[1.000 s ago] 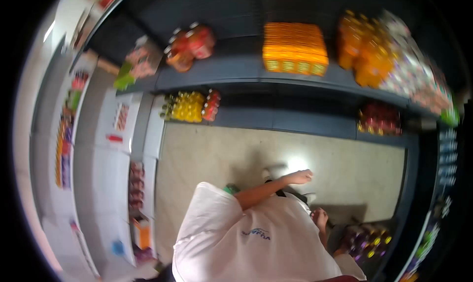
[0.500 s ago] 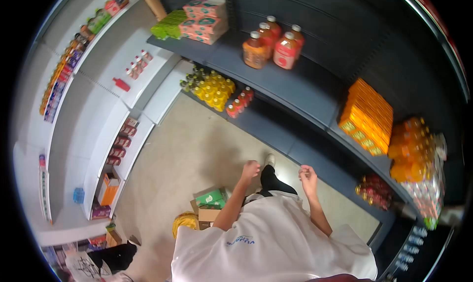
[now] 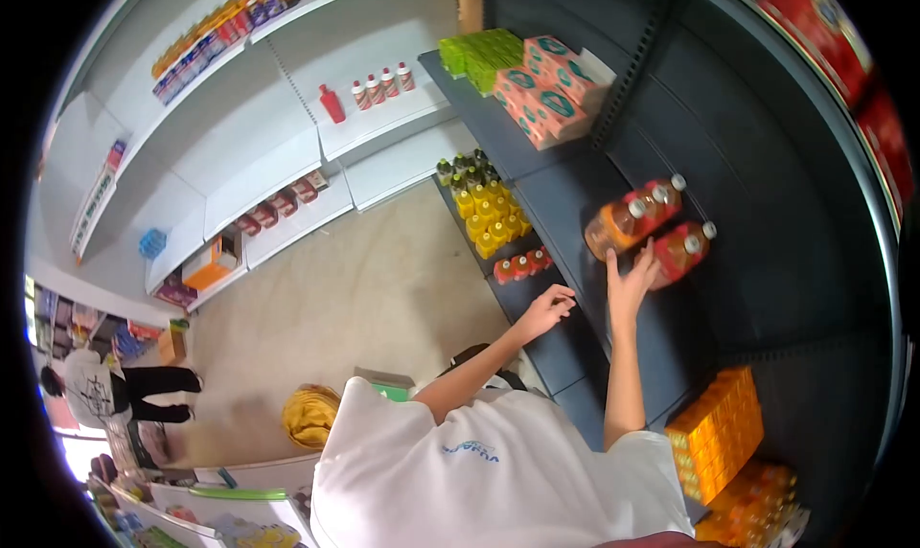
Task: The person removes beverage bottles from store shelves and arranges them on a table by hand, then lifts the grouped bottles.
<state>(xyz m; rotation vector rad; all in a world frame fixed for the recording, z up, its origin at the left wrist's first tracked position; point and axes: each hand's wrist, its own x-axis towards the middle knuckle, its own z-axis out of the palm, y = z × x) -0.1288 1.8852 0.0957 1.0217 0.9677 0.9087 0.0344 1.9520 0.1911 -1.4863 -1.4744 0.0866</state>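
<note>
My right hand (image 3: 629,287) reaches over the dark shelf to a cluster of juice bottles with white caps. Its fingers are spread at the near side of the cluster, by an orange-labelled bottle (image 3: 610,232) and a red-labelled bottle (image 3: 678,256). The fingertips seem to touch the bottles, but I see no grip closed around one. Lower and to the left, my left hand (image 3: 548,314) hovers near the shelf's front edge, fingers loosely bent and apart, holding nothing.
Pink tissue packs (image 3: 546,93) and green packs (image 3: 479,57) share the upper shelf. Yellow bottles (image 3: 494,213) stand below. Orange cartons (image 3: 719,433) sit at right. A yellow bundle (image 3: 311,416) lies on the floor. Another person (image 3: 115,390) stands far left.
My view has turned and moved closer to the dark shelf. My right hand has gone from in front of my body to the juice bottles; my left hand has moved towards the shelf edge.
</note>
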